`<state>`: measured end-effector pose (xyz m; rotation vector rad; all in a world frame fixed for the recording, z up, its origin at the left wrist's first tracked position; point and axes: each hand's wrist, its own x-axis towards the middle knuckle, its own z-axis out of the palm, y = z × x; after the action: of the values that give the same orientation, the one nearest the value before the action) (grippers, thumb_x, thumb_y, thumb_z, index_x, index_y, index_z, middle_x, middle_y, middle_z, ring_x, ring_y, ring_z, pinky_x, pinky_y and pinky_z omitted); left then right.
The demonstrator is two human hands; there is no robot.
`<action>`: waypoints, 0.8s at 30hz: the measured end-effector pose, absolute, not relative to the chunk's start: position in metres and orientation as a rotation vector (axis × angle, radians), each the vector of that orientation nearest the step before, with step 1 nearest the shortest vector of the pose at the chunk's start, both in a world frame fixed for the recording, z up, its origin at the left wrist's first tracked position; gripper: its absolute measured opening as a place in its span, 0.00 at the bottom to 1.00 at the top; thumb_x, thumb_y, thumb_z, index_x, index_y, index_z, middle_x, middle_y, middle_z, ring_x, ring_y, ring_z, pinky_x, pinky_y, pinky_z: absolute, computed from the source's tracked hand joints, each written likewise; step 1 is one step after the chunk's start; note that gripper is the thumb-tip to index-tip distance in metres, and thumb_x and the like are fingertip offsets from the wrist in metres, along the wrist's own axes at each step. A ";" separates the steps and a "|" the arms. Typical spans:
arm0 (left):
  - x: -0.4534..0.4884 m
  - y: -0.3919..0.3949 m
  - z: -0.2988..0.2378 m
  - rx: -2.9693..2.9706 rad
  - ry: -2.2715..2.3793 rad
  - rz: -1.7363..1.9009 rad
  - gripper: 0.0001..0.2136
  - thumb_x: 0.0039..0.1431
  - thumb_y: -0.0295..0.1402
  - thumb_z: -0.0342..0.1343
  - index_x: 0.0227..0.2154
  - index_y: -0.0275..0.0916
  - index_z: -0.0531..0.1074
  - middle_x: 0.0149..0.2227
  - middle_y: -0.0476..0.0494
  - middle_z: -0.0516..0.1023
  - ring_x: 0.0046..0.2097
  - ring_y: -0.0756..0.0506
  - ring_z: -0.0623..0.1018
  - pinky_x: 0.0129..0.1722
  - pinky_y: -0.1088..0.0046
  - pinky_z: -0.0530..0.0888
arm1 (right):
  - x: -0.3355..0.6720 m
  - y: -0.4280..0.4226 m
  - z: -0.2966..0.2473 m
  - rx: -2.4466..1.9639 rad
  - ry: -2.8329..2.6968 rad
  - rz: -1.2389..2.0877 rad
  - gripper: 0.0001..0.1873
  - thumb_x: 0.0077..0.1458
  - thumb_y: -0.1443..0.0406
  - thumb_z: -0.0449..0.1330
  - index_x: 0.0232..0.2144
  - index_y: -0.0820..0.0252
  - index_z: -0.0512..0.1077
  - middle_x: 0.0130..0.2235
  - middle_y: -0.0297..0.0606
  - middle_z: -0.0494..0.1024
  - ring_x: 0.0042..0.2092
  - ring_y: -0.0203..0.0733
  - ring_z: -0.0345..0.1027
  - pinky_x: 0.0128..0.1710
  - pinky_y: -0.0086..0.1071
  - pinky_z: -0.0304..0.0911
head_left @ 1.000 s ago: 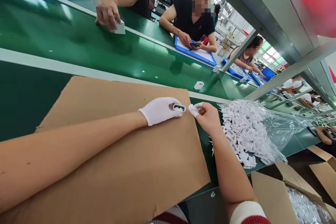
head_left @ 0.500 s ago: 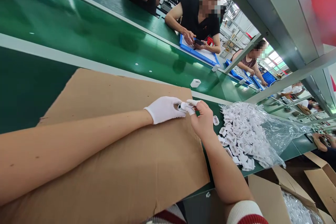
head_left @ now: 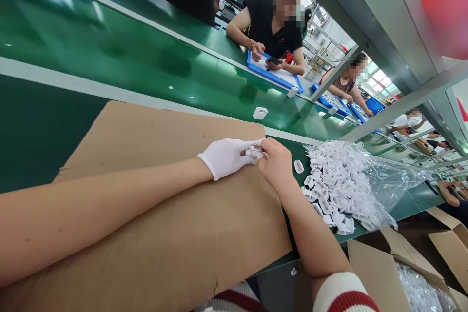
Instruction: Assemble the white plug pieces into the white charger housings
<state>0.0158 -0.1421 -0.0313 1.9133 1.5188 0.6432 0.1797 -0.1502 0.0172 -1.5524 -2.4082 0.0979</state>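
My left hand (head_left: 227, 156), in a white glove, is closed around a small white plastic part (head_left: 251, 152) above the right edge of a brown cardboard sheet (head_left: 164, 214). My right hand (head_left: 277, 162) has no full glove. Its thumb and fingers pinch the same part from the right, and the two hands meet there. Fingers cover most of the part, so its exact shape is hidden. To the right of my right hand lies a loose white plastic shell (head_left: 299, 166), beside a heap of similar white shells (head_left: 332, 187) spilling from a clear plastic bag (head_left: 389, 190).
Beyond the cardboard runs a green conveyor belt (head_left: 215, 92) carrying a white housing (head_left: 260, 113). Across it, people sit with blue trays (head_left: 274, 75). A metal frame post (head_left: 336, 73) slants at the right. Open cardboard boxes (head_left: 376, 273) stand lower right.
My right fingers have curled in closer around the part, and their white tips show less. The white housing and small specks on the belt have shifted left.
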 end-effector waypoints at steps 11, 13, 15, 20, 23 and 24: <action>-0.019 -0.090 -0.010 1.934 1.804 0.691 0.18 0.61 0.52 0.54 0.37 0.42 0.76 0.42 0.43 0.82 0.45 0.39 0.79 0.45 0.67 0.71 | 0.240 -0.143 0.026 -1.913 -2.160 0.110 0.17 0.62 0.68 0.61 0.53 0.58 0.73 0.54 0.47 0.78 0.53 0.51 0.75 0.50 0.41 0.68; -0.039 -0.066 -0.004 1.867 1.992 0.719 0.22 0.65 0.52 0.48 0.41 0.38 0.76 0.46 0.38 0.80 0.48 0.37 0.78 0.46 0.65 0.70 | 0.255 -0.141 0.033 -2.232 -2.150 -0.028 0.14 0.61 0.68 0.63 0.50 0.62 0.74 0.53 0.54 0.78 0.54 0.58 0.75 0.49 0.45 0.68; -0.057 -0.046 0.002 1.844 2.065 0.657 0.26 0.68 0.52 0.44 0.46 0.34 0.75 0.50 0.35 0.79 0.50 0.36 0.77 0.47 0.64 0.69 | 0.263 -0.137 0.037 -2.425 -2.160 0.031 0.13 0.58 0.69 0.65 0.47 0.63 0.76 0.51 0.57 0.79 0.52 0.60 0.77 0.46 0.45 0.69; -0.069 -0.033 0.009 1.734 2.205 0.565 0.40 0.63 0.58 0.50 0.59 0.21 0.67 0.60 0.21 0.71 0.58 0.25 0.71 0.54 0.53 0.68 | 0.263 -0.129 0.032 -2.383 -2.201 0.123 0.11 0.56 0.74 0.63 0.41 0.59 0.77 0.49 0.51 0.79 0.49 0.54 0.78 0.44 0.39 0.68; -0.051 -0.034 0.005 1.798 2.445 0.899 0.47 0.60 0.61 0.51 0.70 0.26 0.55 0.71 0.21 0.56 0.65 0.22 0.62 0.60 0.46 0.64 | 0.259 -0.131 0.025 -2.187 -2.189 0.159 0.13 0.60 0.73 0.59 0.46 0.60 0.74 0.53 0.50 0.75 0.44 0.46 0.77 0.43 0.37 0.67; -0.044 -0.031 0.003 1.890 2.442 0.960 0.46 0.59 0.60 0.52 0.71 0.31 0.54 0.73 0.26 0.54 0.66 0.23 0.61 0.62 0.46 0.63 | 0.257 -0.131 0.023 -2.087 -2.168 0.209 0.13 0.61 0.73 0.58 0.47 0.60 0.73 0.53 0.48 0.73 0.42 0.43 0.76 0.43 0.36 0.68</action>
<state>-0.0437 -0.0310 0.0028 1.8895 2.4424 0.9602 0.2568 -0.1313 0.0228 -2.0871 -2.1682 0.2088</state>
